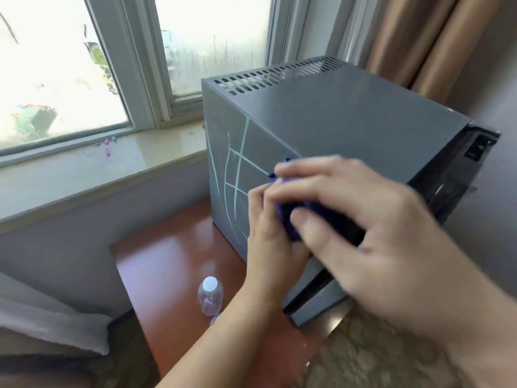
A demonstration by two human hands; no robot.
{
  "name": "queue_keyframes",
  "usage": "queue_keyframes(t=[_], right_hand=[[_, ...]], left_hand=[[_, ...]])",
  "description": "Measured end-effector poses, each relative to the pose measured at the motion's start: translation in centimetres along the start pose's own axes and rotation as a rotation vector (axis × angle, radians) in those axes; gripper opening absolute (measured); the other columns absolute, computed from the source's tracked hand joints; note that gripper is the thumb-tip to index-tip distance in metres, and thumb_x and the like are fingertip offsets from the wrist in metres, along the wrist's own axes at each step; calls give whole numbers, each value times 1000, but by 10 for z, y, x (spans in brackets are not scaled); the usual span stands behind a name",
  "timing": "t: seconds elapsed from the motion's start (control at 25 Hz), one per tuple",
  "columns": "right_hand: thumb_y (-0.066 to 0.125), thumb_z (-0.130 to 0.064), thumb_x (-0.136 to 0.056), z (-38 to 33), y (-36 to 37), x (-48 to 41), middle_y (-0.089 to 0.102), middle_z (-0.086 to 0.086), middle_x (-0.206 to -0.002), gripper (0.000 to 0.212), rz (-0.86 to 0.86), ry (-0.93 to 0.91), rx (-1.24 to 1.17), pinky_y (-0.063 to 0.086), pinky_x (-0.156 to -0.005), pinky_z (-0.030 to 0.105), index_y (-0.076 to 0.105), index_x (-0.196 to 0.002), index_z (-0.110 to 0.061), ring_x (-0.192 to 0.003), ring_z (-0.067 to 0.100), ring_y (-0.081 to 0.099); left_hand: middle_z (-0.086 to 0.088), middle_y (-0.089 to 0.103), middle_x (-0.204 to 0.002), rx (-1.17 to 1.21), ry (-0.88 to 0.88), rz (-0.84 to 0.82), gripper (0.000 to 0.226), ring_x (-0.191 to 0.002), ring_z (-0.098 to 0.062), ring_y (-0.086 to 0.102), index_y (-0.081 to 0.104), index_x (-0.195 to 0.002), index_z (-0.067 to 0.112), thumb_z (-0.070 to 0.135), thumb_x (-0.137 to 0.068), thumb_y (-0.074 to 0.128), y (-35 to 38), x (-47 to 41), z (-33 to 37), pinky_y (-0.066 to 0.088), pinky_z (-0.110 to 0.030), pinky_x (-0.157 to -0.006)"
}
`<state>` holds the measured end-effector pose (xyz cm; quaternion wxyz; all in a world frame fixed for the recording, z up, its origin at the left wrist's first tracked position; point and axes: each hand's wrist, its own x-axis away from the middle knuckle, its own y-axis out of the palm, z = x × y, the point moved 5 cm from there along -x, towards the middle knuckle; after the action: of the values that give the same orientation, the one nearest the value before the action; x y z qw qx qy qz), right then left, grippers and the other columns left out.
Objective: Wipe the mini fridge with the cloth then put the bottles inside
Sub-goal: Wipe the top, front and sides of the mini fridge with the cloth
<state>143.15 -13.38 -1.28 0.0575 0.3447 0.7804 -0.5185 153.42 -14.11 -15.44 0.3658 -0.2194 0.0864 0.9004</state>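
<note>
A dark grey mini fridge stands on a reddish wooden table, with pale chalk-like lines drawn on its left side. Both hands hold a folded purple cloth against that side, near the fridge's front edge. My left hand grips the cloth from below. My right hand covers it from above and is blurred. A clear plastic bottle with a white cap stands on the table, left of my left forearm. A second bottle behind it is mostly hidden.
A window with a stone sill runs behind the table on the left. A brown curtain hangs at the back right. A grey cushion lies at the lower left, and patterned carpet covers the floor.
</note>
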Motion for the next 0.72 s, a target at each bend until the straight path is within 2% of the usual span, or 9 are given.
queue_keyframes(t=[0.08,0.2,0.28,0.4,0.48,0.56,0.64,0.72], right_hand=[[62,-11,-95,4,-12,-35,66,-12,-130,28,-35,-53,112,39,-111,20,75,-115,-26,-127,5,57],[57,-16,-100,26,-10,-74,63,-25,-132,33,-113,58,100,29,-105,0,71,-120,-38,-127,-7,51],[52,-22,-101,50,6,-91,59,-29,-135,36,-234,188,105,26,-99,-4,65,-126,-44,-126,-12,48],[45,-21,-103,70,29,-106,59,-27,-127,41,-320,278,156,25,-87,-10,59,-135,-43,-111,-11,48],[42,-18,-104,76,33,-110,64,-23,-127,42,-321,292,188,36,-94,3,62,-132,-41,-115,-2,54],[40,-16,-104,83,29,-111,67,-18,-130,42,-319,348,175,40,-102,17,66,-127,-41,-122,6,58],[40,-11,-106,91,24,-113,69,-16,-128,42,-311,438,-28,38,-108,15,68,-126,-34,-120,2,60],[38,-3,-107,93,20,-112,72,-4,-126,41,-298,520,-328,41,-114,23,69,-121,-25,-123,6,63]], left_hand=[[-10,56,-126,21,-86,55,51,-118,-31,59,43,-123,51,22,-86,63,-9,-24,-18,48,-51,-103],[-8,56,-128,-15,-201,148,49,-122,-22,58,47,-132,32,19,-89,67,-31,-86,-52,46,-44,-108],[-7,62,-127,-11,-221,198,44,-117,-17,61,52,-133,17,21,-91,66,-49,-127,-64,47,-38,-105],[0,64,-122,-19,-230,204,36,-109,-13,60,51,-129,17,18,-95,61,-67,-174,-81,45,-27,-97],[2,63,-128,-12,-271,183,43,-115,-12,60,47,-135,23,23,-93,60,-73,-188,-95,42,-26,-101],[4,64,-129,-18,-294,191,45,-116,-11,61,47,-134,31,30,-91,61,-76,-189,-93,44,-31,-106],[3,65,-125,-12,-276,197,40,-110,-7,62,52,-128,31,29,-91,64,-71,-173,-80,47,-30,-105],[1,63,-127,-65,-223,159,45,-111,-7,60,52,-133,22,25,-91,67,-56,-134,-51,46,-27,-102]])
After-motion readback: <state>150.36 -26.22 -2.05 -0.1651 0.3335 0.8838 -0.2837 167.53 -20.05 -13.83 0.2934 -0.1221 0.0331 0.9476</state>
